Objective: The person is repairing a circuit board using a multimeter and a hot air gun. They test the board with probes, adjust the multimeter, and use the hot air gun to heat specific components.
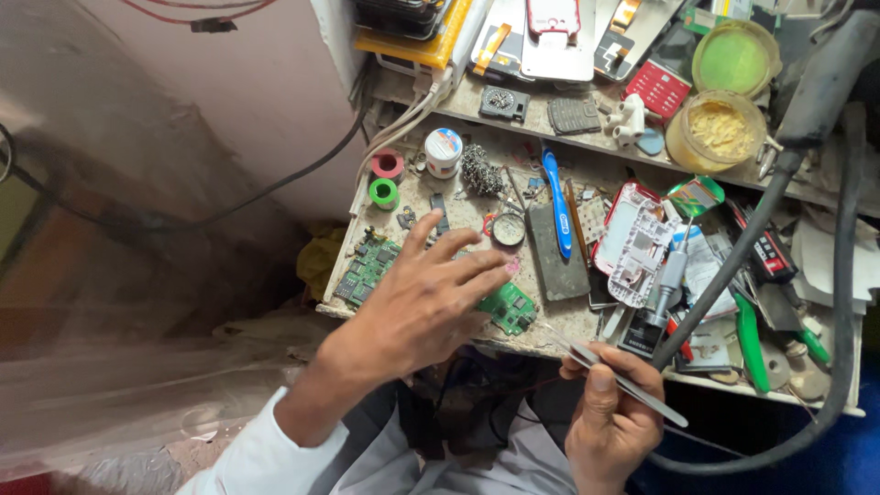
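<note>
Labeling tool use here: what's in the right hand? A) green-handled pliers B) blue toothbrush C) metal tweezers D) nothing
C: the right hand pinches slim metal tweezers at the bench edge, while the blue toothbrush and green-handled pliers lie untouched on the workbench.

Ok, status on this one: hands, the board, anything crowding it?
Left hand open, fingers spread over green circuit board. Right hand gripping tweezers. Second board and grey slab flank it.
</note>
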